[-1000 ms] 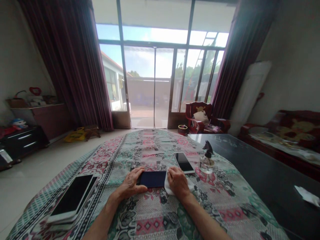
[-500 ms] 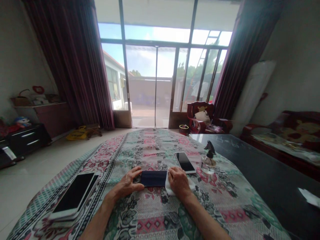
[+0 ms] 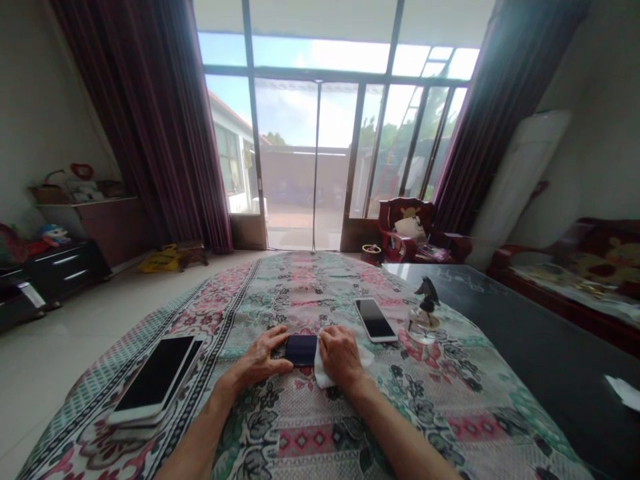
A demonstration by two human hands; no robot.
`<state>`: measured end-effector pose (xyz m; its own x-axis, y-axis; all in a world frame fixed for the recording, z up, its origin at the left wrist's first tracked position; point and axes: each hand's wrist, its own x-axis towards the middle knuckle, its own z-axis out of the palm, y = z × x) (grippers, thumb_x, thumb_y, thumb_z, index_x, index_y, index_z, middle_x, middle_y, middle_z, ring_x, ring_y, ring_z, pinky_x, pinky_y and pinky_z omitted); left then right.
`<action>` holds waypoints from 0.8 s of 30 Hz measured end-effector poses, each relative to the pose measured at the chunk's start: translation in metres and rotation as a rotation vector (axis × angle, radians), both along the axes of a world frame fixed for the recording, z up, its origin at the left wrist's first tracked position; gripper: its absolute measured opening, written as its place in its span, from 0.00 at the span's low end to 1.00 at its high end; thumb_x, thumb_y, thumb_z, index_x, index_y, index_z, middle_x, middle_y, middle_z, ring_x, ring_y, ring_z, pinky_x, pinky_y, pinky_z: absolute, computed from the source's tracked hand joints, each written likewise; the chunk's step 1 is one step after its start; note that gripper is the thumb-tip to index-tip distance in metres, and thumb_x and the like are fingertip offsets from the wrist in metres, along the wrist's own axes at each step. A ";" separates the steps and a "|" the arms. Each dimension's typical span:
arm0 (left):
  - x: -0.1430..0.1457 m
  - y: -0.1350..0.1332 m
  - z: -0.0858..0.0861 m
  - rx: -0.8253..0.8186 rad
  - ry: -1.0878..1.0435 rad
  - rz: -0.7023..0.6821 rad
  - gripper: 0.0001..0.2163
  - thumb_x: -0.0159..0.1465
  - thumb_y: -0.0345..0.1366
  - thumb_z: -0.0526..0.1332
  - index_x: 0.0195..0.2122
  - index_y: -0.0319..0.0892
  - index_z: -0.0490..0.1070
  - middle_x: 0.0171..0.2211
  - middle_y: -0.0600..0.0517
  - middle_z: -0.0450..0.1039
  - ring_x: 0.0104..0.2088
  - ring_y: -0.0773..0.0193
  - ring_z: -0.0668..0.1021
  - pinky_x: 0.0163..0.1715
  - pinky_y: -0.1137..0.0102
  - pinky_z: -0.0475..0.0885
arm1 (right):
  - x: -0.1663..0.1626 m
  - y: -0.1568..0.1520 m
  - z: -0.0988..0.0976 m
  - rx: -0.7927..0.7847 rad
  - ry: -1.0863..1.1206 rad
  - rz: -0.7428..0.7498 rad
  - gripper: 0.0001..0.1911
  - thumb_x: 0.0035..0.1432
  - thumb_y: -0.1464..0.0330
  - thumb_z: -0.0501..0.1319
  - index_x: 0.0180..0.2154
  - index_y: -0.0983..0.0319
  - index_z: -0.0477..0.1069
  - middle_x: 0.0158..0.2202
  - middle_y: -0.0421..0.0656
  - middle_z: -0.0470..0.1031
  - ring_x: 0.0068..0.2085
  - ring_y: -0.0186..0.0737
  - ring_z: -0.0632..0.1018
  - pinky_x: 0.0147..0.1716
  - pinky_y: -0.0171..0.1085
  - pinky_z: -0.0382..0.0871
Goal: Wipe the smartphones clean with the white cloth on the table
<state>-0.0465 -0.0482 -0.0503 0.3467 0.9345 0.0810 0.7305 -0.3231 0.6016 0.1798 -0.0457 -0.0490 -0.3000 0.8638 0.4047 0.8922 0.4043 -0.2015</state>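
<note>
A dark blue phone (image 3: 301, 349) lies flat on the floral tablecloth (image 3: 310, 427) in front of me. My left hand (image 3: 260, 360) pinches its left end between thumb and fingers. My right hand (image 3: 341, 355) presses a white cloth (image 3: 323, 377) onto the phone's right part, covering much of it. Only a short stretch of the phone shows between the hands.
A white phone (image 3: 375, 319) lies face up to the right, beside a glass bottle with a dark horse-head stopper (image 3: 424, 311). Two stacked tablets (image 3: 153, 380) rest at the left. A dark glossy table (image 3: 540, 353) adjoins on the right with white paper (image 3: 624, 393).
My right hand with the cloth has slid left along the phone, so less of the dark surface shows. The camera view has shifted slightly.
</note>
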 end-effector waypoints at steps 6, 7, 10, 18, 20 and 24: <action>0.003 -0.003 0.004 -0.013 -0.025 0.017 0.30 0.51 0.42 0.67 0.56 0.42 0.70 0.64 0.43 0.59 0.64 0.47 0.60 0.64 0.57 0.55 | -0.033 0.001 0.001 -0.051 -0.054 0.056 0.13 0.64 0.69 0.52 0.37 0.60 0.76 0.40 0.47 0.76 0.45 0.44 0.72 0.46 0.41 0.59; 0.003 -0.003 0.004 -0.016 -0.025 0.021 0.30 0.50 0.42 0.67 0.56 0.42 0.69 0.64 0.43 0.59 0.64 0.47 0.60 0.64 0.57 0.54 | -0.038 0.001 0.001 -0.066 -0.062 0.067 0.13 0.64 0.69 0.52 0.37 0.61 0.76 0.41 0.48 0.76 0.45 0.44 0.72 0.46 0.41 0.59; 0.003 -0.004 0.004 -0.021 -0.016 0.024 0.32 0.50 0.40 0.67 0.58 0.40 0.67 0.64 0.42 0.58 0.65 0.47 0.59 0.64 0.58 0.53 | -0.045 0.000 0.002 -0.080 -0.070 0.085 0.14 0.65 0.68 0.51 0.37 0.61 0.75 0.42 0.48 0.76 0.45 0.45 0.72 0.46 0.41 0.59; -0.001 -0.001 -0.002 -0.026 0.020 -0.005 0.32 0.52 0.43 0.67 0.59 0.43 0.66 0.65 0.44 0.56 0.65 0.49 0.58 0.64 0.58 0.52 | -0.030 -0.004 0.006 -0.071 -0.033 0.104 0.12 0.64 0.68 0.52 0.37 0.60 0.74 0.42 0.44 0.76 0.45 0.44 0.71 0.47 0.41 0.58; -0.003 0.001 -0.004 -0.025 0.026 -0.025 0.33 0.53 0.45 0.67 0.59 0.43 0.65 0.65 0.44 0.55 0.65 0.48 0.58 0.64 0.58 0.52 | -0.020 -0.005 0.006 -0.055 -0.026 0.082 0.12 0.64 0.68 0.52 0.37 0.60 0.74 0.42 0.44 0.76 0.46 0.43 0.72 0.47 0.40 0.58; -0.006 0.002 -0.007 -0.015 0.024 -0.038 0.33 0.54 0.48 0.66 0.60 0.43 0.64 0.66 0.44 0.54 0.65 0.48 0.57 0.64 0.57 0.52 | 0.007 -0.008 0.004 -0.031 -0.004 0.036 0.13 0.65 0.69 0.52 0.38 0.59 0.75 0.43 0.43 0.76 0.47 0.41 0.71 0.48 0.38 0.57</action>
